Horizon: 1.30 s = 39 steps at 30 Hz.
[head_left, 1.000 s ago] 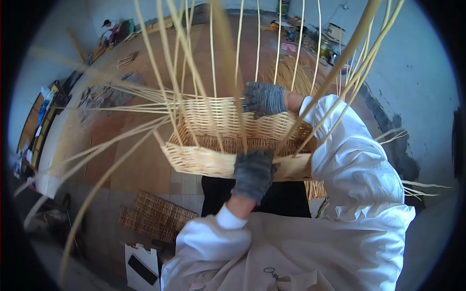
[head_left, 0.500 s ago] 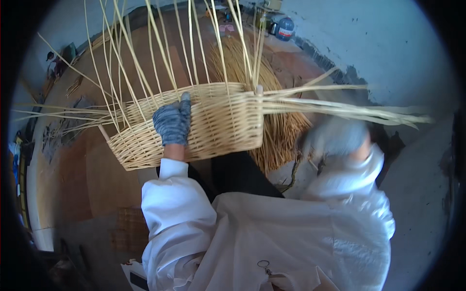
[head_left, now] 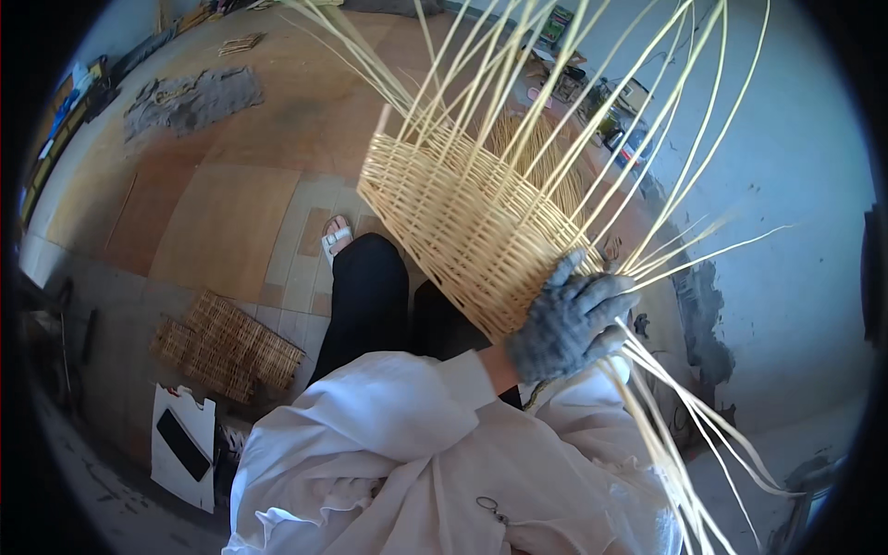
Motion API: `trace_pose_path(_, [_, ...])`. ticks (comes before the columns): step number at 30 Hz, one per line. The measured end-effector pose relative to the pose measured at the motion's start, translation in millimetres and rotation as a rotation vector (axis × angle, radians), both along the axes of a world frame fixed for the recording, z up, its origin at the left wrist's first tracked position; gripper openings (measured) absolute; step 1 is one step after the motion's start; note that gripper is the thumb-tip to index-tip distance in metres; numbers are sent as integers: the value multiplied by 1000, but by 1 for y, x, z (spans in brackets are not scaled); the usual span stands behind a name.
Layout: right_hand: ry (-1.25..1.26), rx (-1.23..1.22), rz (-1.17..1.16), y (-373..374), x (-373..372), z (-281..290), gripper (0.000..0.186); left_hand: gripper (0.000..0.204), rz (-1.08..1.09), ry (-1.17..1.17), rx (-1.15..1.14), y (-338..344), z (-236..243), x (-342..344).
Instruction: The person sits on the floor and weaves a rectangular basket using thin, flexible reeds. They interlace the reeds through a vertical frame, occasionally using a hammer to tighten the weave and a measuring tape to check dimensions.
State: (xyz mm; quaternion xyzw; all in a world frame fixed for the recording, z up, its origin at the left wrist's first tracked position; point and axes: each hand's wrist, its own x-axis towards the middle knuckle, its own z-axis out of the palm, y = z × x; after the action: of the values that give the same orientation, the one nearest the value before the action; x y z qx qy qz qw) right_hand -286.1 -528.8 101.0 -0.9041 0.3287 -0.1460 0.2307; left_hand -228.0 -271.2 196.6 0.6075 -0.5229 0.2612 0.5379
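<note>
A half-woven wicker basket (head_left: pixel 462 217) slants over my lap, its long side toward me and a corner post standing at the far left end. Tall pale stakes rise from its rim, and more loose strands (head_left: pixel 689 398) hang from the right end. My left hand (head_left: pixel 569 324), in a grey knit glove, reaches across and is closed round the basket's right end, thumb on the wall and fingers over the corner by the strands. Below it only the white right sleeve (head_left: pixel 587 398) shows. My right hand is mostly hidden behind the left, so its fingers cannot be made out.
Behind the basket lies a bundle of wicker rods (head_left: pixel 536 153). Flat woven panels (head_left: pixel 227 342) and a phone (head_left: pixel 183 444) on a white board are at lower left. A grey cloth (head_left: pixel 194 100) lies on the floor farther off. A wall (head_left: pixel 786 157) stands on the right.
The basket has turned clockwise, its right end now lower and nearer me. My left hand has gone from the middle of its wall to the right end; my right hand has moved in behind it.
</note>
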Motion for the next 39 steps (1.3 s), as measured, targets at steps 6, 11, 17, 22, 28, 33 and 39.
trace_pose_path(6, [-353, 234, 75, 38, 37, 62, 48, 69, 28, 191, 320, -8, 36, 53])
trace_pose_path(11, [-721, 701, 178, 68, 40, 124, 47, 80, -578, 936, 202, -8, 89, 101])
trace_pose_path(17, [-761, 984, 709, 159, 148, 81, 38, 25, -506, 829, -278, 110, -18, 263])
trace_pose_path(22, [-703, 654, 619, 234, 175, 110, 28, 24, -764, 1240, -737, 188, -25, 236])
trace_pose_path(28, [-498, 586, 765, 239, 205, 119, 40, 21, -722, 1086, -1030, 192, -72, 257])
trace_pose_path(33, [-254, 539, 655, 223, 207, 123, 46, 42, -722, 1263, -914, 180, -50, 221])
trace_pose_path(39, [-422, 685, 527, 228, 205, 97, 38, 43, -550, 1306, -823, 177, -72, 243])
